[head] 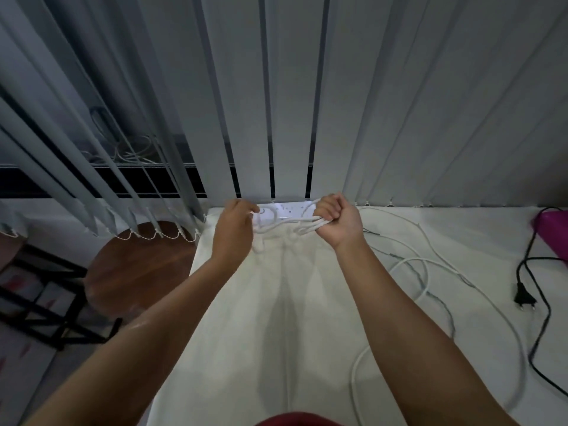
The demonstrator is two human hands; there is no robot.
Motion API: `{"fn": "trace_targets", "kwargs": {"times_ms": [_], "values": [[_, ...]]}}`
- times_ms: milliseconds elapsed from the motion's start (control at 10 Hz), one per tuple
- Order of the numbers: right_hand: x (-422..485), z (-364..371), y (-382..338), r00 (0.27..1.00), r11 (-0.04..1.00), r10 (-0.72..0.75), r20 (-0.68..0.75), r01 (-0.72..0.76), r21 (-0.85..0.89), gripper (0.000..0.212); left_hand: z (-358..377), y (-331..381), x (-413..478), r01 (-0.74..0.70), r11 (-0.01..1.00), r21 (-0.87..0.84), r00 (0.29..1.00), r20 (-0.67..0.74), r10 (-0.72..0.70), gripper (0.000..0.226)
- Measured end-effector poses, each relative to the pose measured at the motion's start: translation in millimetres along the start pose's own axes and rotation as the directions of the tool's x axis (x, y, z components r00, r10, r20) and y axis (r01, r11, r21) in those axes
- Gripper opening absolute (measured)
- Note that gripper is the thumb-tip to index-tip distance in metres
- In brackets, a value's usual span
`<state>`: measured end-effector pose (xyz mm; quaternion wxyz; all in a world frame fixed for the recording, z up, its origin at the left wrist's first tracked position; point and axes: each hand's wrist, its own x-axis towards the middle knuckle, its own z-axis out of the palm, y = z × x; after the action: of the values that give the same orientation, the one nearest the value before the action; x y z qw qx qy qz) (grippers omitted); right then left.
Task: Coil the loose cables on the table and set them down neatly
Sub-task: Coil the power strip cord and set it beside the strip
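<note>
Both hands are raised over the far edge of the white table (pixel 276 318). My right hand (pixel 336 221) is closed around several gathered loops of white cable (pixel 307 227). My left hand (pixel 235 227) pinches the same white cable at the loops' left end. The rest of that cable trails loose to the right across the table in wide curves (pixel 424 265). A white power strip (pixel 284 210) lies just beyond the hands at the table's back edge.
A black cable with a two-pin plug (pixel 524 298) lies at the table's right side, near a magenta object (pixel 553 232). A round wooden stool (pixel 138 269) stands left of the table. Vertical blinds (pixel 292 103) hang right behind the table.
</note>
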<state>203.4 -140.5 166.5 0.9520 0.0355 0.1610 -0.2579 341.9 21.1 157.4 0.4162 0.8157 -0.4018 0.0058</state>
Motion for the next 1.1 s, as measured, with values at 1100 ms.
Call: {"fn": "trace_targets", "kwargs": {"times_ms": [1100], "values": [[-35,36,-34,0.901,0.857,0.4,0.167,-0.303,-0.416,0.031,3,-3,13,-0.539,0.717,0.442,0.721,0.683,0.121,0.053]]}}
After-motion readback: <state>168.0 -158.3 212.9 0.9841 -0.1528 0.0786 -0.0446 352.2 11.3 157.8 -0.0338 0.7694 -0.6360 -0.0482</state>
